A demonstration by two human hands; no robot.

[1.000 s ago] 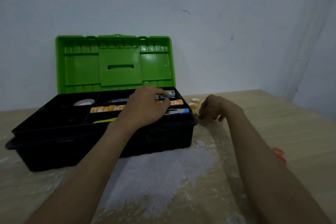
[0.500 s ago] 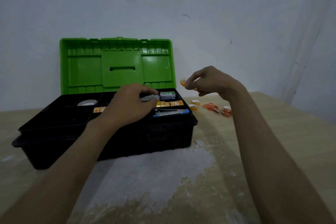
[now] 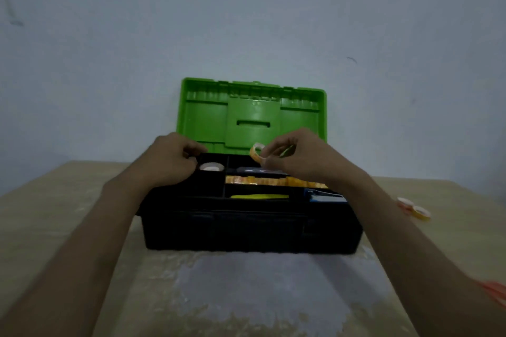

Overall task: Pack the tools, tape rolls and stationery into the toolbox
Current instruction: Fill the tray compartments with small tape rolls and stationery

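The right hand [image 3: 297, 157] pinches one small orange tape roll [image 3: 256, 151] between thumb and fingertips, holding it in the air above the rear of the open toolbox [image 3: 246, 230]. The left hand [image 3: 169, 161] sits over the box's left rear corner with its fingers curled inward; whether they grip the rim or anything else cannot be told. Just beside its knuckles, one white tape roll [image 3: 211, 167] lies flat in the left compartment. The long compartments to its right hold four more things: one greyish item [image 3: 256, 170], too blurred to name, at the rear, one orange patterned strip [image 3: 262, 180] in the middle, one thin yellow-green item [image 3: 260, 196] at the front, and one blue item [image 3: 325, 197] at the front right corner. The green lid [image 3: 252, 115] stands upright behind both hands. On the table [image 3: 54, 200], right of the box and past the right forearm, two more small tape rolls [image 3: 414, 208] lie touching each other, making four rolls in all. One pair of orange scissors [image 3: 496, 293] shows blurred at the lower right edge.
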